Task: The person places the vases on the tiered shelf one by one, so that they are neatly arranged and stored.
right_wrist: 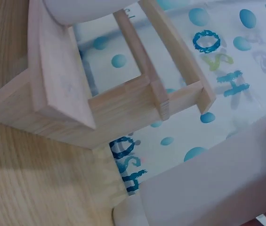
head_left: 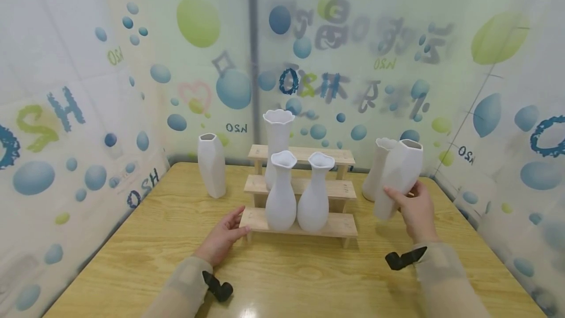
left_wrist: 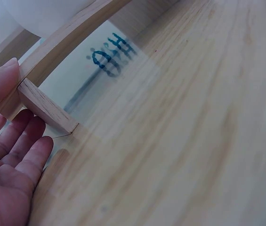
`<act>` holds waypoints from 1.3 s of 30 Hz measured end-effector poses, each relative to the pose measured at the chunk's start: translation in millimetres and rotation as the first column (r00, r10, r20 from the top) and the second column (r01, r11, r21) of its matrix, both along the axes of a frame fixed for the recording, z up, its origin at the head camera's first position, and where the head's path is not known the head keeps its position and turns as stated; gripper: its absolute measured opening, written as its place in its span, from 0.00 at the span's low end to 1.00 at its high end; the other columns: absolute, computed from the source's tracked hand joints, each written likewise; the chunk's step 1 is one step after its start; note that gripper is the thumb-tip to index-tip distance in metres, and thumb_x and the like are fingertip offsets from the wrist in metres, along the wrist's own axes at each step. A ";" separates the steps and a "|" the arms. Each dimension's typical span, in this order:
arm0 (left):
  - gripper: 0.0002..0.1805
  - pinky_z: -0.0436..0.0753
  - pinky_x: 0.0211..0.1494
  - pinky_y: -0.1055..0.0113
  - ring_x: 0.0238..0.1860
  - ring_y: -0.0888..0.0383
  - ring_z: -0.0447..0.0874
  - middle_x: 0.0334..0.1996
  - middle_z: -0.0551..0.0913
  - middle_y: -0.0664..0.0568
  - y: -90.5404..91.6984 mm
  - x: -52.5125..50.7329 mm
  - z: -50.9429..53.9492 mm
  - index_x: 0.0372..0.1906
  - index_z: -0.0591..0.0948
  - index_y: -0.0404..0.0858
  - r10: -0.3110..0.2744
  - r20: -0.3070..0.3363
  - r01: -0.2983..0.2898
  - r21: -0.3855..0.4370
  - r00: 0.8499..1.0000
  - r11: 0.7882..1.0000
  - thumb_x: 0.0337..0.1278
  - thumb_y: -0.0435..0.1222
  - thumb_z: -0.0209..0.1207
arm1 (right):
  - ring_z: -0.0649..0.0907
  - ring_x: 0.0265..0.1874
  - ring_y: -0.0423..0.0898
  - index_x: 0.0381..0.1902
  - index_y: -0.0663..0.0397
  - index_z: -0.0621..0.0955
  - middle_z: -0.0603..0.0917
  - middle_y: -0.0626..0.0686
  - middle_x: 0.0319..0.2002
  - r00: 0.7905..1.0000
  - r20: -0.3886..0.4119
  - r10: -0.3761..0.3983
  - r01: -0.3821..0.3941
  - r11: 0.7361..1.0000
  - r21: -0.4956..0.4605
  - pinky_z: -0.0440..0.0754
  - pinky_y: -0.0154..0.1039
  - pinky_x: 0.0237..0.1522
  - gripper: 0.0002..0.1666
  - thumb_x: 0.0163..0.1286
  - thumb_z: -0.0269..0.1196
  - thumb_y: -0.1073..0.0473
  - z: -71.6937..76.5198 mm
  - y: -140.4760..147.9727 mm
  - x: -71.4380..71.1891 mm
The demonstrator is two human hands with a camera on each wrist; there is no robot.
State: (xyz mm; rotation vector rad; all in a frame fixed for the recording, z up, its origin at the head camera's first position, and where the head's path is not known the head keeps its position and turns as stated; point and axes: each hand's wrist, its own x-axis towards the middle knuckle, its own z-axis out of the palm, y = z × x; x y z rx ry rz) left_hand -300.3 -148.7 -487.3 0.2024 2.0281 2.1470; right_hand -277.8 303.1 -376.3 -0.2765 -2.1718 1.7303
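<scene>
My left hand (head_left: 225,234) holds the left end of the three-tier wooden display stand (head_left: 300,225), thumb and fingers about its lowest plank. In the left wrist view the thumb lies against the plank's end, with the other fingers near a leg. At the right, my right hand (head_left: 417,210) grips a white faceted vase (head_left: 399,171), which leans with its mouth to the right. Two round-bellied white vases with wavy rims, a left one (head_left: 281,200) and a right one (head_left: 313,200), stand on the lowest tier. Behind them is a taller white vase (head_left: 278,134) with a scalloped rim.
Another faceted white vase (head_left: 212,166) stands on the table at the left of the stand. A scalloped-rim vase (head_left: 375,175) stands behind the held one, partly hidden. Printed curtains (head_left: 203,72) enclose the wooden table (head_left: 282,278) at the back and sides.
</scene>
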 end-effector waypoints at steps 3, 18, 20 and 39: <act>0.40 0.70 0.59 0.65 0.55 0.54 0.73 0.60 0.72 0.40 -0.5 0.0 0.7 0.74 0.55 0.38 -0.009 -0.006 0.009 0.000 1.000 1.000 0.61 0.33 0.62 | 0.72 0.52 0.47 0.70 0.58 0.60 0.69 0.53 0.58 0.999 -0.029 0.029 -0.029 0.999 0.015 0.77 0.33 0.40 0.48 0.61 0.68 0.44 7.8 -0.9 -0.4; 0.40 0.67 0.63 0.59 0.57 0.52 0.73 0.59 0.73 0.41 -1.5 -0.4 0.2 0.74 0.57 0.39 0.005 0.000 -0.005 0.003 1.000 1.000 0.59 0.33 0.63 | 0.71 0.56 0.52 0.72 0.57 0.57 0.68 0.57 0.59 0.987 -0.079 0.143 -0.139 0.989 0.052 0.75 0.46 0.48 0.51 0.61 0.67 0.42 47.6 -25.2 -4.6; 0.40 0.67 0.63 0.59 0.57 0.52 0.73 0.59 0.72 0.40 -1.4 0.0 0.4 0.74 0.56 0.39 -0.001 0.002 0.001 0.001 1.000 1.000 0.60 0.33 0.62 | 0.71 0.56 0.52 0.72 0.57 0.57 0.68 0.57 0.59 0.982 -0.088 0.164 -0.161 0.986 0.044 0.75 0.49 0.49 0.51 0.61 0.67 0.43 50.3 -30.4 -6.1; 0.40 0.61 0.68 0.49 0.58 0.51 0.72 0.59 0.73 0.42 -0.1 1.1 4.0 0.74 0.58 0.40 0.013 0.015 -0.013 -0.025 1.000 1.000 0.60 0.35 0.63 | 0.71 0.56 0.55 0.70 0.54 0.60 0.69 0.59 0.61 0.962 -0.103 0.252 -0.251 0.968 0.016 0.74 0.52 0.51 0.49 0.59 0.70 0.44 55.0 -73.0 -29.2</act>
